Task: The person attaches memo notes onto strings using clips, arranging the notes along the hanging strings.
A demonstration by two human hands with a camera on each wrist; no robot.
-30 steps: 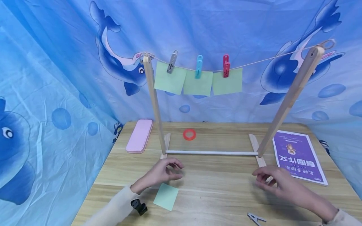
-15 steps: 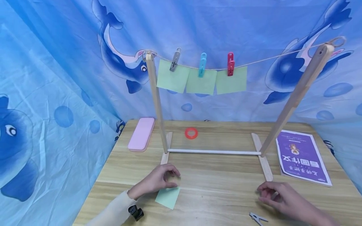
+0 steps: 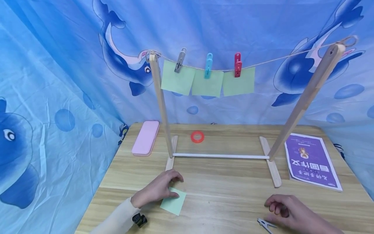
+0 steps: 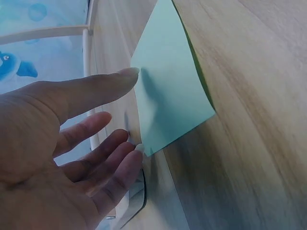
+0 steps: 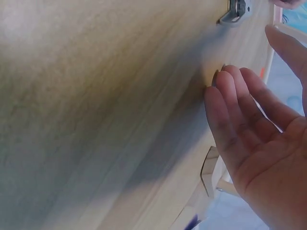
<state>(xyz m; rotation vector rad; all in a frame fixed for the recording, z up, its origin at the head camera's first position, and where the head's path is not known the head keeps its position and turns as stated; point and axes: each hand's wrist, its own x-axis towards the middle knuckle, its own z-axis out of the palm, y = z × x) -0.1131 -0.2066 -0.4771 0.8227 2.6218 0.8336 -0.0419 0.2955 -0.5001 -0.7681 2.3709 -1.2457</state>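
Observation:
A pale green paper square (image 3: 176, 205) lies on the table beneath my left hand (image 3: 157, 189). In the left wrist view my thumb (image 4: 108, 90) reaches the paper's edge, and the other fingers are spread loosely around its corner. My right hand (image 3: 289, 211) is low over the table with fingers gently bent and nothing in them. Just beside its thumb lies a grey clothespin (image 3: 265, 225), also visible at the top of the right wrist view. Three green paper squares hang from a string, held by a grey clothespin (image 3: 180, 60), a blue one and a red one.
The string runs between two wooden posts (image 3: 306, 97) joined low down by a white rod (image 3: 219, 156). Behind the rod lies a red ring (image 3: 197, 136). A pink case (image 3: 145, 138) sits at the back left, and a purple booklet (image 3: 312, 161) at the right.
My left hand has come down and back onto the paper square. My right hand has moved down toward the loose clothespin. The view has shifted slightly.

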